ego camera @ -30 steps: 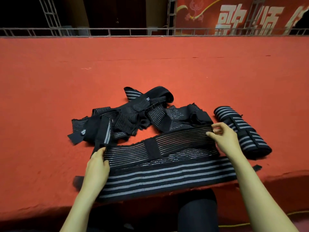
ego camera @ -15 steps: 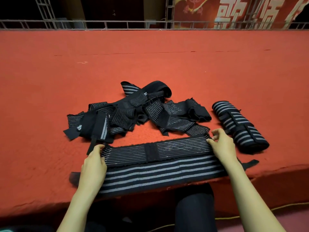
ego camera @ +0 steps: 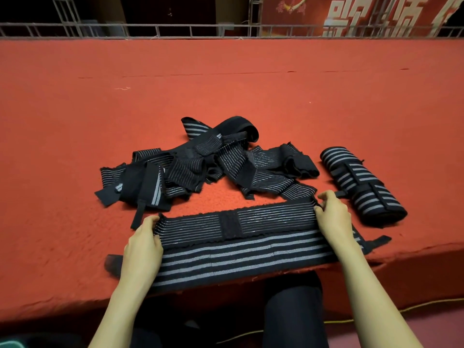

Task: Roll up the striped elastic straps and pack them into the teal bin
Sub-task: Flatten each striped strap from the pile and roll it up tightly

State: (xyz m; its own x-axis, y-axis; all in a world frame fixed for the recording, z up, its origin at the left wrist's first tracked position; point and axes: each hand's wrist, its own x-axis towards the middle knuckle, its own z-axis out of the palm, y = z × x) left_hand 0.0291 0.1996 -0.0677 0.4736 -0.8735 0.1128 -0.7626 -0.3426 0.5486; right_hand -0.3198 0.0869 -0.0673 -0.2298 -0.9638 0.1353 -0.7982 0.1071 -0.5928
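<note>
My left hand point(ego camera: 143, 243) and right hand point(ego camera: 332, 217) each pinch an end of the flat strap point(ego camera: 200, 226) between them. One rolled strap point(ego camera: 361, 189) sits beside my right hand; the tangled pile point(ego camera: 206, 164) beyond awaits; no bin visible.

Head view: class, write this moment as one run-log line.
left hand: holds strap end | right hand: holds other end | strap: flat, unrolled | rolled strap: at right | pile: behind
</note>
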